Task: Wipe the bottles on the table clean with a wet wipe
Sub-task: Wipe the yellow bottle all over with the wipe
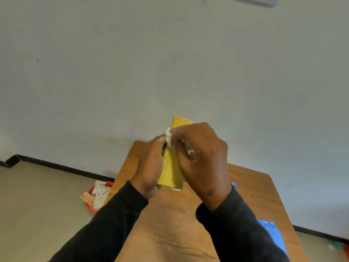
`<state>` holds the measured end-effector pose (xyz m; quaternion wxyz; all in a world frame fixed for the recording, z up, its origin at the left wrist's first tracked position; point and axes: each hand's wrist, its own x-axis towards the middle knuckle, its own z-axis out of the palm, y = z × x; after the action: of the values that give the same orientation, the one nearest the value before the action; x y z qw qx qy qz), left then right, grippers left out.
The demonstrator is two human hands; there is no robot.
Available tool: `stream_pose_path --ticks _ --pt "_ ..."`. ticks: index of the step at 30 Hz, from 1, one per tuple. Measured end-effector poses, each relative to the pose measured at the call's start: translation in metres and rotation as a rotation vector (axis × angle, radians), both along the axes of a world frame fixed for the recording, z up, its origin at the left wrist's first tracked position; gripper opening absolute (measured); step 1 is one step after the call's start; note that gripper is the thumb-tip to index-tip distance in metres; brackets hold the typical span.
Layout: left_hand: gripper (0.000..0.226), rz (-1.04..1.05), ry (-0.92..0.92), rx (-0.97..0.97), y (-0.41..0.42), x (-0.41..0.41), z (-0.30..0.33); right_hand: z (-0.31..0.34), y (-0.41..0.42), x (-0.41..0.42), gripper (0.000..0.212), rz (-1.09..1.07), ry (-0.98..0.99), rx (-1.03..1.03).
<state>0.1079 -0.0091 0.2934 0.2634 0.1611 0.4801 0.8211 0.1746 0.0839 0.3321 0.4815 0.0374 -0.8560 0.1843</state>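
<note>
Perhaps a plain room: bare wall (170, 53), wooden table (255, 195), tiled floor (37, 205).

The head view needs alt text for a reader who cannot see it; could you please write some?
A person's left hand holds a yellow bottle above a wooden table while the right hand rubs a white wipe on it. A red bowl of used wipes sits on the floor, left of the table.
</note>
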Motion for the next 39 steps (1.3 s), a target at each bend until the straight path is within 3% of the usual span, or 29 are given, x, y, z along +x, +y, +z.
stream_pose_path --ticks 6,12,15,18,23,25,30,36,39 --pt "0.058 -0.186 -0.028 0.021 -0.004 0.001 0.001 0.001 0.02 0.0 0.018 -0.096 -0.001 -0.028" --pt "0.038 0.021 -0.008 0.011 -0.004 -0.005 -0.003 -0.004 0.0 0.01 0.017 0.015 -0.064 0.083" --pt "0.045 -0.02 0.004 0.002 -0.007 -0.004 -0.001 -0.008 0.007 0.016 0.009 -0.044 -0.06 0.054" --pt "0.059 -0.162 -0.006 0.02 -0.006 0.008 0.008 -0.004 0.016 0.008 0.015 -0.141 0.007 -0.008" --pt "0.043 -0.018 -0.008 0.016 -0.004 0.001 0.005 -0.007 -0.001 0.013 0.018 -0.028 -0.021 0.091" --pt "0.048 -0.048 -0.023 0.033 -0.007 -0.003 0.002 -0.011 0.001 0.02 0.017 -0.008 -0.047 0.126" --pt "0.063 -0.272 -0.061 0.021 -0.009 0.005 0.008 0.0 0.02 0.013 0.017 -0.139 0.06 -0.023" --pt "0.053 -0.167 -0.06 0.099 -0.014 0.0 0.009 -0.009 0.001 0.029 0.008 0.048 -0.054 0.058" --pt "0.061 -0.256 -0.082 0.082 -0.015 0.003 0.007 -0.007 0.01 0.032 0.008 0.006 -0.035 -0.082"
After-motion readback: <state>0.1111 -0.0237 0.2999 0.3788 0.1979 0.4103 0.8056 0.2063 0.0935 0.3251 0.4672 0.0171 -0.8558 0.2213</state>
